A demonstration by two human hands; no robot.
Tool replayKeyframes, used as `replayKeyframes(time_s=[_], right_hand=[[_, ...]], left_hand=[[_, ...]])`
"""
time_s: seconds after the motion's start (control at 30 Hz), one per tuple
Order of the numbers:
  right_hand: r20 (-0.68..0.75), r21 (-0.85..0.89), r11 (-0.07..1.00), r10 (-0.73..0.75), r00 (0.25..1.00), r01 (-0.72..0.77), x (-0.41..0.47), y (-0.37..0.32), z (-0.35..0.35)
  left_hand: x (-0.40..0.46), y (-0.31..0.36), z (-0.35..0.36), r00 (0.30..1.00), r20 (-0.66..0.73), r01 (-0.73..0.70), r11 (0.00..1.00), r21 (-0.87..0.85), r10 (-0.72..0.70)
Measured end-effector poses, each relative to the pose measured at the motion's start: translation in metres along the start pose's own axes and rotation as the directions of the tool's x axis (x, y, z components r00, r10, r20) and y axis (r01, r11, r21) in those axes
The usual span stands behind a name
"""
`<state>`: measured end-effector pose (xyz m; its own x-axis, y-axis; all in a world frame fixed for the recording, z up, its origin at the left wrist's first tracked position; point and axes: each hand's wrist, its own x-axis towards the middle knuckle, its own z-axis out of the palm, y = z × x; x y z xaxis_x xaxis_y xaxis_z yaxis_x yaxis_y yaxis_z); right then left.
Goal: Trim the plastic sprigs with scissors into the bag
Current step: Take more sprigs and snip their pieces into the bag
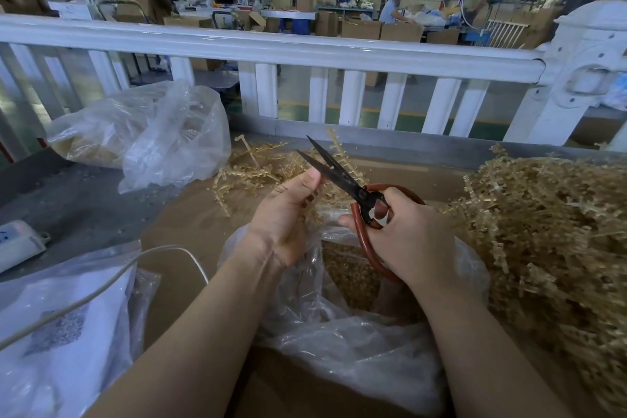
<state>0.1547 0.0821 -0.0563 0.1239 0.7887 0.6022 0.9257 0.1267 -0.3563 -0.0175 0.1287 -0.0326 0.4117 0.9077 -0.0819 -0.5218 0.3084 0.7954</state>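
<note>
A white railing [305, 51] is running across the far side of the table [84, 200], and beyond it a workshop is showing only dimly. On the right, a large heap of tan plastic sprigs [549, 234] is spilling toward the near edge and running out of the picture, with a smaller scatter of them lying far of the hands. A filled clear sack [142, 136] is sitting far left.

Directly near the person, the open bag [339, 309] is gaping upward, holding a bed of tan trimmings inside.

Above its mouth the left hand [288, 214] is curling round what appears to be a sprig, though the piece itself is almost wholly hidden behind the fingers, so its long axis is hard to judge. The right hand [407, 234] is gripping the red loops of the scissors [342, 176], whose dark blades are standing parted and pointing far-left, their inner edges just beside the left thumb.

The coming cut seems to be depending on this: the held piece is lying between the blades and over the bag, so offcuts should be dropping straight down.
</note>
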Motion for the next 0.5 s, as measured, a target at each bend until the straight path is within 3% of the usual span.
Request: replayKeyframes(time_s=[0.2, 0.5], right_hand=[[0.0, -0.01, 1.0, 0.002, 1.0, -0.002, -0.0008, 0.0025, 0.0005], [0.016, 0.012, 1.0, -0.001, 1.0, 0.001, -0.002, 0.0027, -0.0019]], left_hand=[[-0.0018, 0.0002, 0.0054, 0.992, -0.086, -0.093, 0.996, 0.008, 0.093], [-0.0043, -0.0036, 0.0075, 0.968, -0.103, -0.228, 0.973, 0.03, 0.23]])
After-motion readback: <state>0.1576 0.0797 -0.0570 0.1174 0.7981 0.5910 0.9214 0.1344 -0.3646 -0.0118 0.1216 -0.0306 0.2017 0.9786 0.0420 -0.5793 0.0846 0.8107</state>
